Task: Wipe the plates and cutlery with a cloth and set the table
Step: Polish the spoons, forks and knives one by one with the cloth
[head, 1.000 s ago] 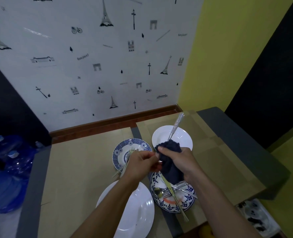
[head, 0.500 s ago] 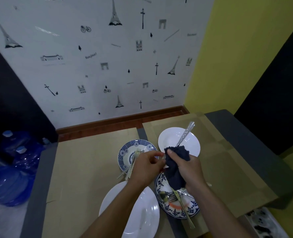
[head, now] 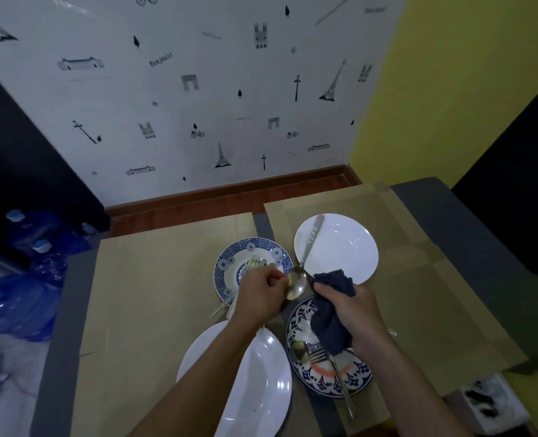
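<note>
Pinches the spoon (head: 296, 285) by its round end with the left hand (head: 258, 294), held up above the table (head: 166, 294). Squeezes the dark cloth (head: 330, 313) tight in the right hand (head: 359, 310), just beside the spoon, maybe touching it. Could lose the spoon from so small a grip while rubbing. Would clatter onto the patterned plate (head: 360, 373) and knock the fork (head: 316, 354) there.
</note>
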`<state>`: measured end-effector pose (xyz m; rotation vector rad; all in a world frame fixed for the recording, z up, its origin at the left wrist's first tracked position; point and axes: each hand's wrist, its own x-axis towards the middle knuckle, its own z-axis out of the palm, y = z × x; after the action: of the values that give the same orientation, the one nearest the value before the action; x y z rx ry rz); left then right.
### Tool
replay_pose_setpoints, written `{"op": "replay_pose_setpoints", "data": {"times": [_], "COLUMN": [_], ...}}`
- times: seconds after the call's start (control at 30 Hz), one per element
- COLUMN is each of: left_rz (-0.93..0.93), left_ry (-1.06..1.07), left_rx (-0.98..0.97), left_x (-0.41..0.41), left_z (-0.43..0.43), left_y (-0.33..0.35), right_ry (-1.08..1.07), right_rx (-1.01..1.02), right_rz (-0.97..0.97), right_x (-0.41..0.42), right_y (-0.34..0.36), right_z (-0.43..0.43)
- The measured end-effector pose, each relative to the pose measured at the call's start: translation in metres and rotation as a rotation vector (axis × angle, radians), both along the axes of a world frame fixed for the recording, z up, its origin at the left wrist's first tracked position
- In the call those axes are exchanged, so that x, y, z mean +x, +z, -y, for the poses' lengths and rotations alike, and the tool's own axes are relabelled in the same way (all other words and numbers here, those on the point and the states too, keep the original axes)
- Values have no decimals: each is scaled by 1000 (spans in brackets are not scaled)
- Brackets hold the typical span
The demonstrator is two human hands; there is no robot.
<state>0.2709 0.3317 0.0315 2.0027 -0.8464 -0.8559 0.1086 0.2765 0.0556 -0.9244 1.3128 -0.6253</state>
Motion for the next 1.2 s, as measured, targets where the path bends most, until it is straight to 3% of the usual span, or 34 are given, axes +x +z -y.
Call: {"op": "replay_pose_setpoints", "data": {"times": [0.4, 0.67, 1.0, 1.2], "left_rz": [151, 237, 289, 287], "left_ry": [286, 224, 77, -26], "left_rx": [231, 340, 325, 216], "left_x": [75, 96, 91, 73], "left_z": [49, 65, 58, 46], "left_y": [-73, -106, -100, -81], "right_ry": [68, 82, 62, -14], "right_rx": [72, 100, 146, 80], "right_rz": [-54, -77, -40, -3], "right_x": [-15, -19, -15, -20], "right_y": [-20, -31, -33, -19], "right_z": [61, 84, 79, 62]}}
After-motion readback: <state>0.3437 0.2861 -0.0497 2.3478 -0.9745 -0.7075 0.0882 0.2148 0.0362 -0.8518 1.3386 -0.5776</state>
